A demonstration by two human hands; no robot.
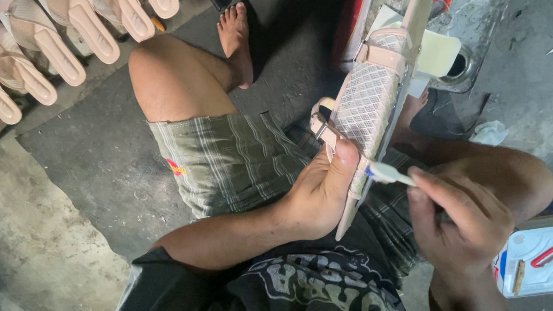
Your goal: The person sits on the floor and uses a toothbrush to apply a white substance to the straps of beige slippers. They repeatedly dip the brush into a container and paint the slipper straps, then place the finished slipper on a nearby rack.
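Note:
My left hand (320, 192) grips a pale pink sandal (367, 103) with a textured strap, holding it on edge over my lap, toe pointing away. My right hand (461, 224) pinches a small white brush (390, 174) whose tip touches the sandal's side edge near my left thumb. I sit with knees apart, in plaid shorts and a black printed shirt.
Several matching pink sandals (61, 16) lie in rows on the concrete floor at the upper left. A white rectangular can (548, 258) with a red handle sits at the right. A bare foot (237, 38) rests ahead. A round tin (460, 64) and paper scraps lie beyond the sandal.

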